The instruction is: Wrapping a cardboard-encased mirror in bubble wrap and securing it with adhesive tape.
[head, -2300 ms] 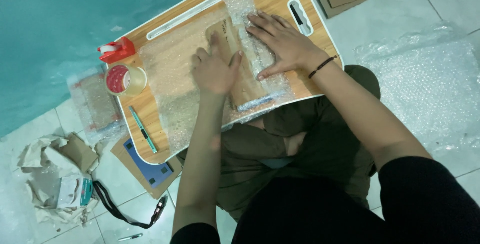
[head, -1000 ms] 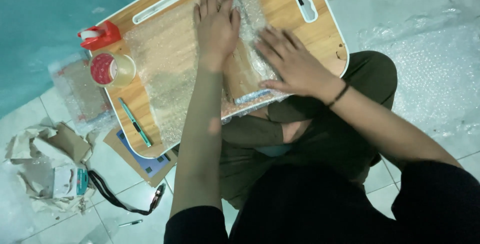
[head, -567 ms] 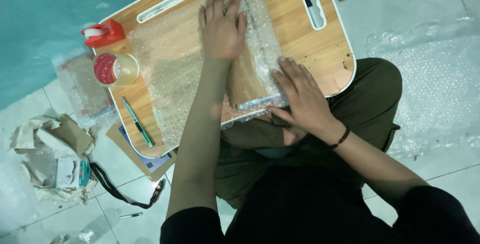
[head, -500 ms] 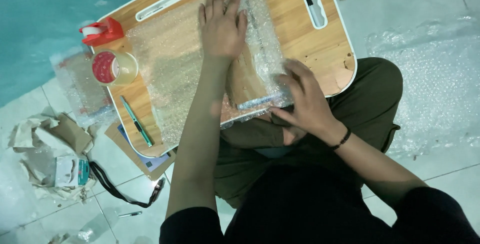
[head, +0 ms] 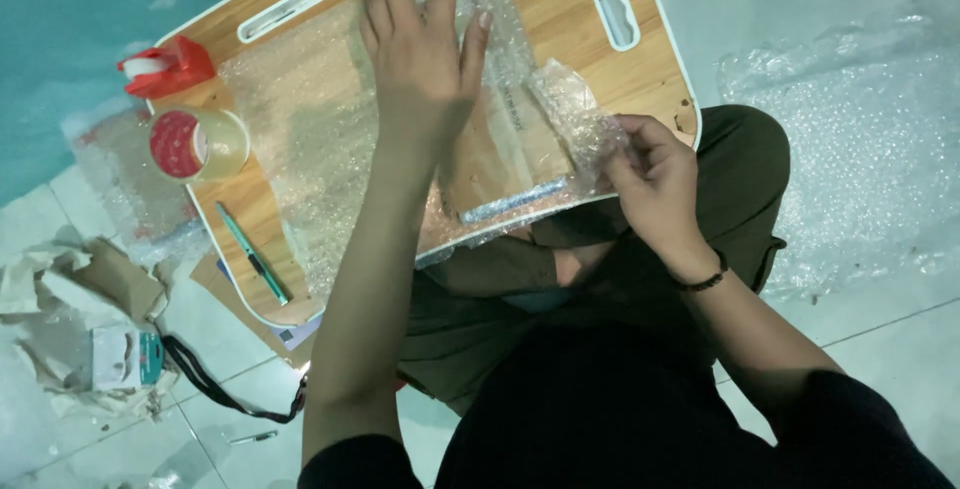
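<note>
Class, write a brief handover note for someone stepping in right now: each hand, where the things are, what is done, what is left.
Left hand: flat, pressing the bubble wrap on the wooden lap table.
Right hand: pinching the wrap's near right edge, lifted off the flat brown item.
Tape roll, red dispenser and green cutter lie at the table's left.
Done: item laid on the wrap.
Left: it appears only partly covered; no tape seen on it.

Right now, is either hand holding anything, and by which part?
The right hand pinches the loose edge of the bubble wrap at the tray's near side. The left hand lies flat on the wrapped flat item, gripping nothing.
</note>
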